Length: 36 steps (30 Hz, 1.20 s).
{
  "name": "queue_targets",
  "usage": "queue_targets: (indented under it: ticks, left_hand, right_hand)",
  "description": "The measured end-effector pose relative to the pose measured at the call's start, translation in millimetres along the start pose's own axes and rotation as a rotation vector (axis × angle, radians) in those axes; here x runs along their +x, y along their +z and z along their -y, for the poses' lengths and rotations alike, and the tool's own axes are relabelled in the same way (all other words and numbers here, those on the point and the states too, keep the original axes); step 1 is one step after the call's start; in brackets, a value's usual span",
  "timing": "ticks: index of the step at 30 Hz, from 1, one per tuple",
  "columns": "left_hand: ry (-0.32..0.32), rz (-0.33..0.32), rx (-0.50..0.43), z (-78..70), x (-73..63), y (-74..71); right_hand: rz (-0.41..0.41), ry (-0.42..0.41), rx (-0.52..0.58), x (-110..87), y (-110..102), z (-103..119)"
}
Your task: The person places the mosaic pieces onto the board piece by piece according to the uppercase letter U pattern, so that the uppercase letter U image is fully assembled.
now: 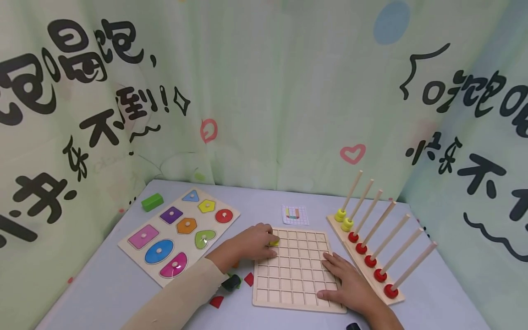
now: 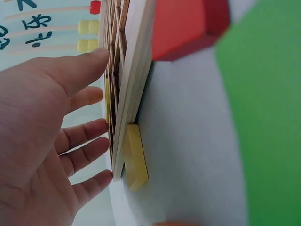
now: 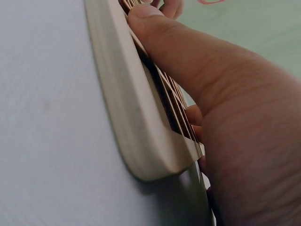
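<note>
A wooden grid board point(image 1: 298, 286) lies flat on the table in front of the person. My left hand point(image 1: 252, 242) reaches over its upper left corner, fingertips at a yellow piece point(image 1: 274, 243) set in the grid there. Seen from the left wrist, the fingers are loosely extended against the board, and part of the yellow piece point(image 2: 107, 108) shows beside them. On the board's right edge rests my right hand point(image 1: 350, 285), fingers spread and thumb laid over the grid. The right wrist view shows that thumb point(image 3: 174, 47) on the board's rim.
Left stands a shape puzzle board point(image 1: 168, 238) with a green block point(image 1: 152, 202) behind it. Loose red pieces point(image 1: 216, 301) lie near the left forearm. A rack of pegs with beads point(image 1: 363, 250) stands right, and a patterned card point(image 1: 294, 215) lies behind the grid.
</note>
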<state>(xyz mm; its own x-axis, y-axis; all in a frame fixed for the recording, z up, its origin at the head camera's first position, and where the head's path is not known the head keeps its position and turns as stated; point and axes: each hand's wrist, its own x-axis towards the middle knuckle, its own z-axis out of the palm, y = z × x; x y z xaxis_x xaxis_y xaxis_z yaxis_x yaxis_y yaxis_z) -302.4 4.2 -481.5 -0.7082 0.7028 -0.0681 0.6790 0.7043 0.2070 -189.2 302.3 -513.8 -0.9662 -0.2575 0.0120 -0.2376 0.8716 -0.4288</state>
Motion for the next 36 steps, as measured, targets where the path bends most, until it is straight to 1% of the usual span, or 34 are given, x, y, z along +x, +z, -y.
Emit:
queue_targets:
  ticks: [3, 6, 8, 13, 18, 21, 26, 31, 36]
  left_hand:
    - [-0.026, -0.007, -0.019, 2.7, -2.3, 0.4]
    - [-0.048, -0.028, -0.041, 9.1, -7.6, 2.3]
    - [-0.066, -0.037, -0.052, 13.0, -14.2, 3.3]
    - [-0.082, -0.052, -0.063, 21.2, -30.8, 6.5]
    - [-0.094, -0.043, -0.064, 25.1, -43.9, 3.6]
    - [-0.12, -0.025, -0.082, 25.1, -50.0, 1.1]
    - [-0.167, -0.004, -0.131, 24.2, -54.2, 0.4]
    - [-0.185, -0.008, -0.15, 25.8, -55.3, 3.4]
    - [-0.209, -0.011, -0.174, 27.4, -56.8, 2.2]
  right_hand:
    - [0.006, 0.012, -0.007, -0.2, -1, 0]
    - [0.006, 0.004, -0.009, -0.3, -1, 0]
    - [0.008, 0.005, -0.004, -0.4, -1, 0]
    - [0.018, 0.013, 0.007, -0.8, 0, -1]
    - [0.019, 0.025, 0.005, 0.4, -2, 0]
    - [0.018, 0.022, 0.006, 0.9, -2, 1]
    - [0.015, 0.022, 0.008, 0.0, -2, 1]
    - [0.024, 0.032, 0.011, 0.0, -2, 1]
    - [0.018, 0.036, 0.001, 0.4, 0, 0]
